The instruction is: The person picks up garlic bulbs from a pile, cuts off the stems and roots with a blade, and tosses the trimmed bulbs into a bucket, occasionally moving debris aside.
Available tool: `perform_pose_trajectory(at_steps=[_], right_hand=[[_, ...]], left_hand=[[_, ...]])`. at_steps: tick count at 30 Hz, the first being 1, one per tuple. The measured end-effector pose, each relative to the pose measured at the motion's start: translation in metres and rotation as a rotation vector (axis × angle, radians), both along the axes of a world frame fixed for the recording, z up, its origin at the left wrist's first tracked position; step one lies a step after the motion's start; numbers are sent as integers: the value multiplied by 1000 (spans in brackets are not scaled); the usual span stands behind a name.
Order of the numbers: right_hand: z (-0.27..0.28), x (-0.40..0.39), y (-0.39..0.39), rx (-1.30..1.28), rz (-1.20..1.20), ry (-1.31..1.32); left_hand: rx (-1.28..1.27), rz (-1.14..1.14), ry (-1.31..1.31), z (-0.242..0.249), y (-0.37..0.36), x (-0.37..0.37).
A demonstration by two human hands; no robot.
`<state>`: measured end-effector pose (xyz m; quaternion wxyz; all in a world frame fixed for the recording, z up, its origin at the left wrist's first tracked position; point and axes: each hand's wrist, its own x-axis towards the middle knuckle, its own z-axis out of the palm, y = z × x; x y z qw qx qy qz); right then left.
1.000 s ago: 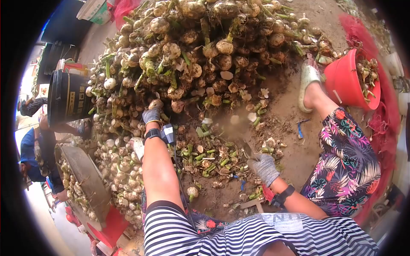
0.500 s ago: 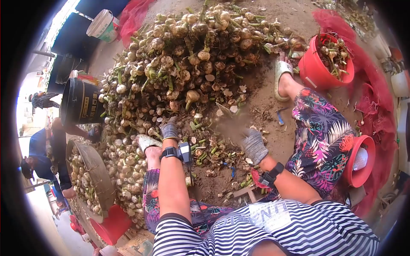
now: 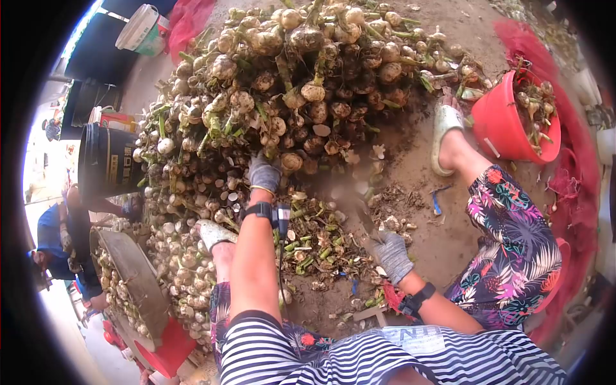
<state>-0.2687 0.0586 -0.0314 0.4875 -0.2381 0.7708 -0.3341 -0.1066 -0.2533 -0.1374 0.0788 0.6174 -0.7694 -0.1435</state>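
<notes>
My left hand, in a grey glove, reaches into the front of a big heap of garlic bulbs. Its fingers stretch forward among the bulbs, with the tips partly hidden; a larger garlic bulb lies just right of them. My right hand, gloved too, is closed around the handle of a knife. The narrow blade of that knife points up and left, its far end blurred. Below and between my hands lie cut green stalks and trimmings on the dirt.
A red bucket with garlic stands beyond my right foot, near red netting. At left are a black bucket, a tilted basin of bulbs and another person. Trimmed bulbs lie beside my left leg.
My left hand has moved forward, deeper into the garlic heap. My right hand has shifted slightly down and right with the knife. The view has tilted a little.
</notes>
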Motion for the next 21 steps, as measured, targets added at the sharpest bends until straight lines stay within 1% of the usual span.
perform_pose_trajectory(at_steps=[1,2,3,4,5,6,7,8,9,10,11,12,13,14,15,16,17,18,19,20,21], right_hand=[[2,0,2,1,-3,2],[2,0,7,-7,34,7],[2,2,12,-11,70,12],[1,6,4,-171,79,226],[5,5,3,-175,145,333],[13,7,3,-286,90,356],[23,5,3,-373,165,517],[19,9,6,-530,169,610],[34,9,5,-501,283,700],[51,9,6,-585,274,749],[64,8,6,-674,262,800],[65,2,5,-320,436,610],[63,-4,4,32,592,405],[21,-8,15,55,568,424],[27,-9,18,8,460,396],[32,-10,21,-45,354,368],[42,-6,24,-112,234,286],[44,-4,27,-120,237,286],[46,-4,26,-27,235,223],[56,-4,25,65,231,160],[65,-2,24,54,228,162]], left_hand=[[-82,-79,-3,0,21,2],[21,-121,22,26,44,-6],[29,-125,25,42,63,-8],[261,-164,72,55,81,-8],[492,-206,120,70,99,-11],[566,-287,96,94,119,-15],[642,-367,69,112,138,-17],[481,-816,-47,92,143,-2],[219,-1179,-166,115,160,-5],[157,-1169,-40,126,178,0],[380,-1080,142,123,185,3],[588,-970,330,120,193,6],[784,-470,-149,209,218,-26],[816,-384,128,211,230,-18],[829,-297,405,210,235,-11],[755,-282,536,208,232,-8],[687,-259,666,204,232,-2],[578,-196,720,195,228,7],[442,-134,862,181,226,11],[565,85,933,196,231,14],[687,308,995,212,239,17]])
